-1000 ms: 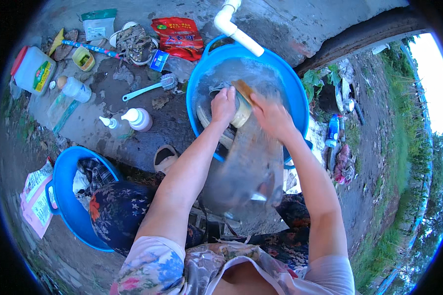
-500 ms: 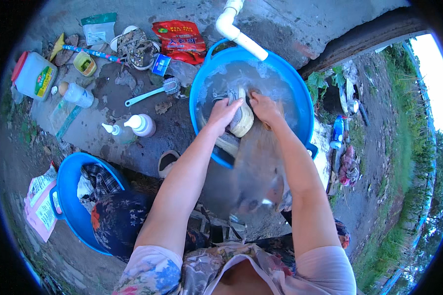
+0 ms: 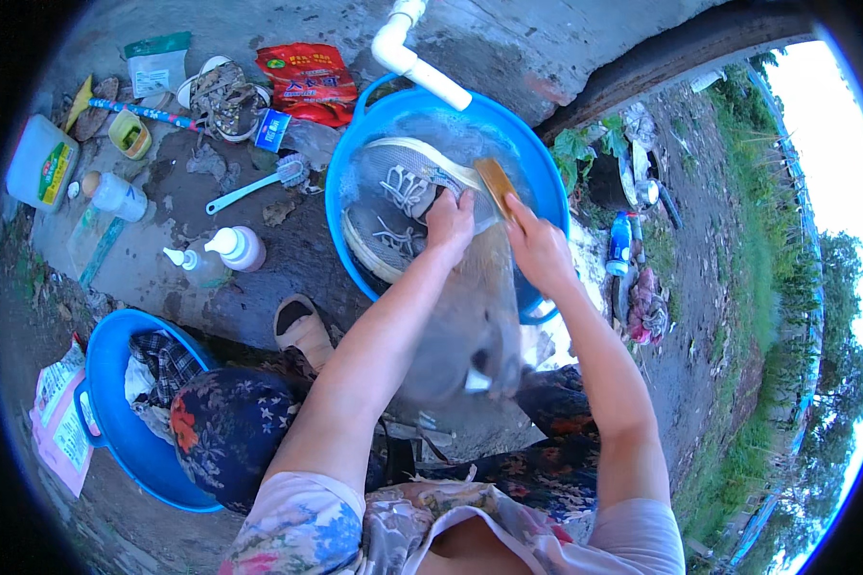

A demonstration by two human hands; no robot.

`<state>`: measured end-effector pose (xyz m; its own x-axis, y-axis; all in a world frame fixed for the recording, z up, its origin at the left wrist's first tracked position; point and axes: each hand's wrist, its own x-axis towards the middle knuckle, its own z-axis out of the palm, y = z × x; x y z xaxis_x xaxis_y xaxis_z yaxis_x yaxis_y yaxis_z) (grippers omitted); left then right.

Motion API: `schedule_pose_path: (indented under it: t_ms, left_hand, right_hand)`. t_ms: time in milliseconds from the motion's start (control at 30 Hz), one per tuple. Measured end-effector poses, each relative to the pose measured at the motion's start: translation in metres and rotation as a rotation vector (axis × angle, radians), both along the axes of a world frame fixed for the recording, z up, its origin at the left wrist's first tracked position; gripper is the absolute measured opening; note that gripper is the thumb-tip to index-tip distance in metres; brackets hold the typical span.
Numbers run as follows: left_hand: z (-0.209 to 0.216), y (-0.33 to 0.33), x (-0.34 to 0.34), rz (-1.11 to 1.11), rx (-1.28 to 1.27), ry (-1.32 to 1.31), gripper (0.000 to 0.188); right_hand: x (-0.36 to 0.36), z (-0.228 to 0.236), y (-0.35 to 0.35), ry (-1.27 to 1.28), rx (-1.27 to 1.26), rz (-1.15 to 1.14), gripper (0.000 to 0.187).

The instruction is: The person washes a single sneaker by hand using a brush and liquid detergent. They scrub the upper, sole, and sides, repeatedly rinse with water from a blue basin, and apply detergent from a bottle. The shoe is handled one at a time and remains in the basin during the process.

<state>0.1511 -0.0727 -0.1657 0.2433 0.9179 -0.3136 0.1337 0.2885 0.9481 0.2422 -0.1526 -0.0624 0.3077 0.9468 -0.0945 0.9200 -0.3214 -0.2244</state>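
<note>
Scrubbing looks under way rather than finished. At left, a blue tub (image 3: 151, 462) contains a plaid cloth (image 3: 165, 364) and paler cloths. Rightward, a blue basin (image 3: 547, 172) of cloudy water contains the lower shoe (image 3: 362, 233) and, beside it, the upper shoe (image 3: 403, 155), gripped by the left hand's (image 3: 450, 224) fingers. A brown brush (image 3: 495, 186), at that shoe's end, is clasped in the right hand's (image 3: 540, 249) fingers.
</note>
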Motion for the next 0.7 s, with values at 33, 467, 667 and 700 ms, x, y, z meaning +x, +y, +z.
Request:
schedule_pose_path:
  t_ms: [33, 467, 667, 700]
  left_hand:
    - [-0.002, -0.002, 0.004, -0.016, -0.004, -0.009, 0.033]
    - [-0.019, -0.002, 0.015, -0.010, 0.169, -0.014, 0.029]
    - [-0.047, 0.014, 0.015, 0.148, -0.052, -0.254, 0.030]
    - [-0.031, 0.008, 0.016, 0.155, -0.025, -0.191, 0.031]
  right_hand:
    - [0.006, -0.013, 0.011, -0.008, 0.029, -0.031, 0.039]
    - [0.015, -0.027, 0.040, -0.079, 0.072, 0.063, 0.047]
    - [0.021, -0.040, -0.003, 0.109, 0.148, 0.026, 0.042]
    - [0.020, -0.043, -0.018, 0.148, 0.172, 0.000, 0.042]
